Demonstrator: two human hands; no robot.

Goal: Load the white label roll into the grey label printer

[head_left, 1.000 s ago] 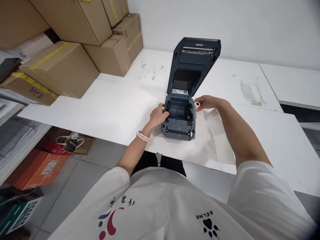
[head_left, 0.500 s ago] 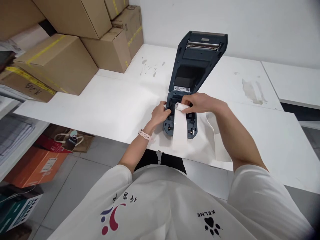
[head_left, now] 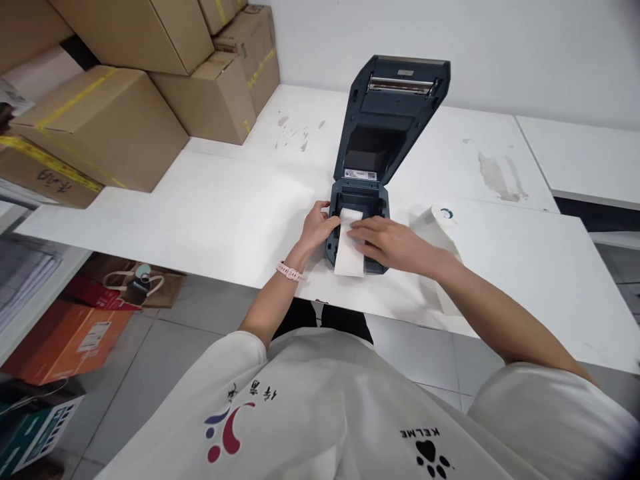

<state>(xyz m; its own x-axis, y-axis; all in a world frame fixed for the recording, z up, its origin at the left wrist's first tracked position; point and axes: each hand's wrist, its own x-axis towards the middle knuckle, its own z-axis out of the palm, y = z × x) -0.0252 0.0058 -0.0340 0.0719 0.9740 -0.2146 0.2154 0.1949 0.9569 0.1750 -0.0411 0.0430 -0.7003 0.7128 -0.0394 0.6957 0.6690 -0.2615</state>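
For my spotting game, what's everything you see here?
Label printer: one, dark blue-grey, lid open, on table
Paper strip: one, white, in the printer
Paper roll: one, white, right of printer
Tables: at least two, white, middle and right
Cardboard boxes: at least six, brown, back left
Wall: one, white, behind
Papers: count unclear, pale, far left
Orange box: one, orange, left floor
Teal box: one, teal, bottom left
Clutter: count unclear, red-brown, left floor
Floor tiles: several, grey, below
T-shirt: one, white, on the person
Wristband: one, pink, left wrist
Trousers: one pair, black, below
Left hand: one, bare, printer's left side
Right hand: one, bare, on paper strip
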